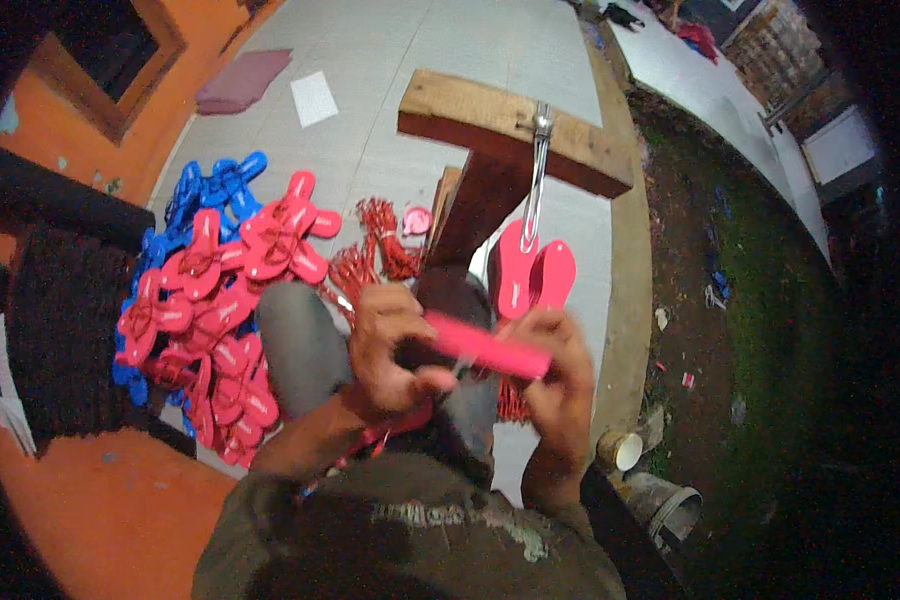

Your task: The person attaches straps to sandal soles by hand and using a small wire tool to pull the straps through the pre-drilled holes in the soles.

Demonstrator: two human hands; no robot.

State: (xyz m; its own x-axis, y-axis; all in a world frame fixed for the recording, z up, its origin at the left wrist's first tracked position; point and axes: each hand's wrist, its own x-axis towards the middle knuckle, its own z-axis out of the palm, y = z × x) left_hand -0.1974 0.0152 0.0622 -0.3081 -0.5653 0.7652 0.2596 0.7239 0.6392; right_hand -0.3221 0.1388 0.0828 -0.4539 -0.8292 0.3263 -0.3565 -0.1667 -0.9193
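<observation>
A pink flip-flop sole [488,347] is held edge-on in front of my lap. Its left end lies in my left hand [385,340], closed round it with the thumb below. At the other end, my right hand [560,375] grips it, somewhat blurred. A pale strip shows under the sole near the left thumb; I cannot tell what it is. Just beyond stand two loose pink soles [517,275], beside a wooden T-shaped stand [470,105] with a metal hooked tool [535,190] hanging from its crossbar.
Left of my knee lies a heap of pink flip-flops [235,310], with blue ones [210,190] behind. Bundles of red straps [375,235] lie by the stand's foot. A white bucket [670,510] stands off the tiled floor's right edge. An orange wall [100,490] borders the left.
</observation>
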